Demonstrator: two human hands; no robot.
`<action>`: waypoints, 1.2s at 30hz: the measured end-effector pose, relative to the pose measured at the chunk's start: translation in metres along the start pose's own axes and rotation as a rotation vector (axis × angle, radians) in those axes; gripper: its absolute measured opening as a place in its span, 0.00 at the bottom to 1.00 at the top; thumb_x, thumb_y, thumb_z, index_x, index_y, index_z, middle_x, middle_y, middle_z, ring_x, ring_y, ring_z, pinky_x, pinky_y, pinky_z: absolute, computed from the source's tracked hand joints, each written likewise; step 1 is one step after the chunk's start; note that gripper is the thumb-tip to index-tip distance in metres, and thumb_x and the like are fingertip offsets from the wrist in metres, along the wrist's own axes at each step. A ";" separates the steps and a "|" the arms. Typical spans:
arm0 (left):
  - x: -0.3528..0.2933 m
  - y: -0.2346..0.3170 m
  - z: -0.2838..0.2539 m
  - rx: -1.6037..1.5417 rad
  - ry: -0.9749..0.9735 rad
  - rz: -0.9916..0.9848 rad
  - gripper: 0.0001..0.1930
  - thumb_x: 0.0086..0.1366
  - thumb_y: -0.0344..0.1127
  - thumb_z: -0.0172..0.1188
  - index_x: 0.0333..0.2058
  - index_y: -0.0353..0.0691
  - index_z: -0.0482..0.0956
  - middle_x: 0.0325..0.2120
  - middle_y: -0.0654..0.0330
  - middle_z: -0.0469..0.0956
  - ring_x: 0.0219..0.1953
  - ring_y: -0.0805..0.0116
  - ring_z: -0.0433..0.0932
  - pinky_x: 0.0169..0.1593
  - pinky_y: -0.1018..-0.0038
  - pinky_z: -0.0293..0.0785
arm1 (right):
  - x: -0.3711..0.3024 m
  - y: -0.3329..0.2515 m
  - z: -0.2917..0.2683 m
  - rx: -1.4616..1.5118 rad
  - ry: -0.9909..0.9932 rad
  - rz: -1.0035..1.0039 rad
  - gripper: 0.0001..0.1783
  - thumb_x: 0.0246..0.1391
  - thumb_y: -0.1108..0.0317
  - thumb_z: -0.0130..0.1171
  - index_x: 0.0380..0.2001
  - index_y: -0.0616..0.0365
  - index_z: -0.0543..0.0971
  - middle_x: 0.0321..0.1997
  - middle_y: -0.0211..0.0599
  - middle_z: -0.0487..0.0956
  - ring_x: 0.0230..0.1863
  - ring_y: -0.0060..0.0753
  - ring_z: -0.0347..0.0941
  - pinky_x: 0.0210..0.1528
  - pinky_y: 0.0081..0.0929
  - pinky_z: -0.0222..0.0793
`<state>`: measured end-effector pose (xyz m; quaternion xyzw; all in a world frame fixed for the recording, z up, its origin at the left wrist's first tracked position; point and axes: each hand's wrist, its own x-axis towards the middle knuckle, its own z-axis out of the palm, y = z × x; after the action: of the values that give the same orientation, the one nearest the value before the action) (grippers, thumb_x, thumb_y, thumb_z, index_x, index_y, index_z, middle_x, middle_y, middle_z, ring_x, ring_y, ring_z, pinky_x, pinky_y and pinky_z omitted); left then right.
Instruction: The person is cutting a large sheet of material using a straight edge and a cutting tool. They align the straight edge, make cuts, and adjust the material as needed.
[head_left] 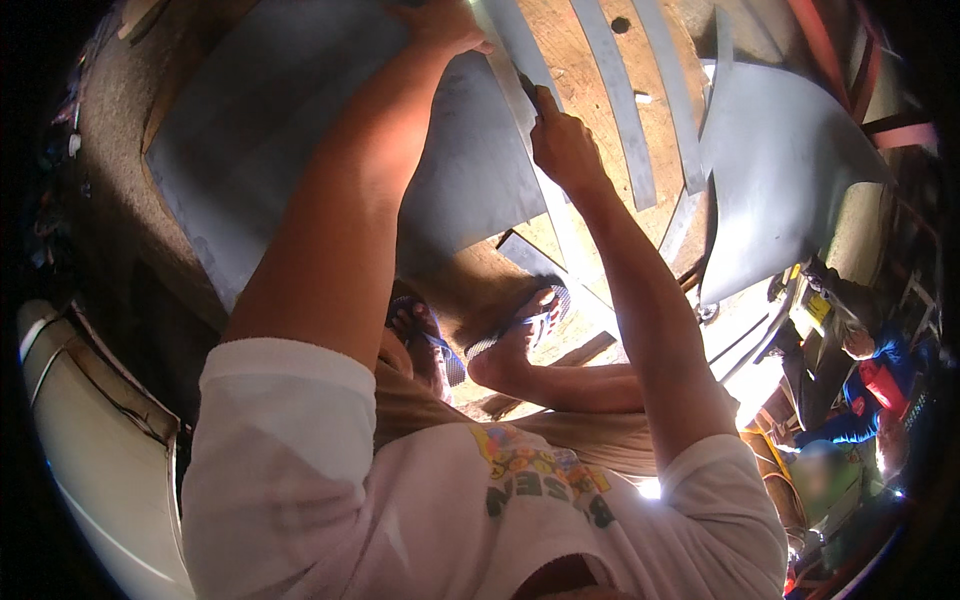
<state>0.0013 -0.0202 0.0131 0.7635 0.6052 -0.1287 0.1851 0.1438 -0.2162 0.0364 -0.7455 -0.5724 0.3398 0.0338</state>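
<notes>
Wooden board (560, 50) underfoot, sunlit by your sandaled feet (505, 360), with loose grey strips (612, 90) lying side by side to the right of the big dark-grey sheet (300, 130). Your right grip (568, 150) is closed round the dark handle of a slim tool (528, 88), held against the long pale strip (565, 225) along the sheet's right side, likely so that edge guides it. Your left grip (440, 28) sits farther up near that strip, apparently steadying things, but it's partly cropped, so can't tell how open it is or what it holds.
</notes>
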 end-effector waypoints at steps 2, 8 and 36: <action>-0.011 0.003 -0.005 0.050 0.002 0.045 0.58 0.56 0.63 0.70 0.74 0.37 0.49 0.77 0.53 0.44 0.79 0.55 0.41 0.70 0.30 0.50 | -0.002 0.001 -0.003 -0.014 0.004 0.008 0.27 0.65 0.65 0.48 0.67 0.48 0.63 0.36 0.70 0.81 0.40 0.77 0.79 0.46 0.67 0.74; -0.039 0.005 0.051 0.172 0.198 0.104 0.33 0.56 0.55 0.73 0.57 0.48 0.75 0.62 0.73 0.72 0.69 0.71 0.64 0.64 0.15 0.44 | 0.004 -0.003 0.001 -0.048 -0.012 0.002 0.26 0.65 0.66 0.49 0.65 0.45 0.63 0.37 0.67 0.82 0.43 0.74 0.81 0.45 0.66 0.76; -0.127 0.064 0.095 0.148 0.016 0.062 0.55 0.59 0.65 0.66 0.74 0.41 0.49 0.77 0.59 0.44 0.79 0.58 0.39 0.56 0.06 0.45 | -0.137 0.082 0.025 0.004 -0.103 0.078 0.32 0.63 0.71 0.50 0.70 0.48 0.61 0.37 0.66 0.82 0.39 0.74 0.79 0.41 0.65 0.73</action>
<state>0.0359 -0.1861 -0.0105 0.7945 0.5716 -0.1610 0.1270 0.1826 -0.3726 0.0457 -0.7487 -0.5432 0.3799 -0.0072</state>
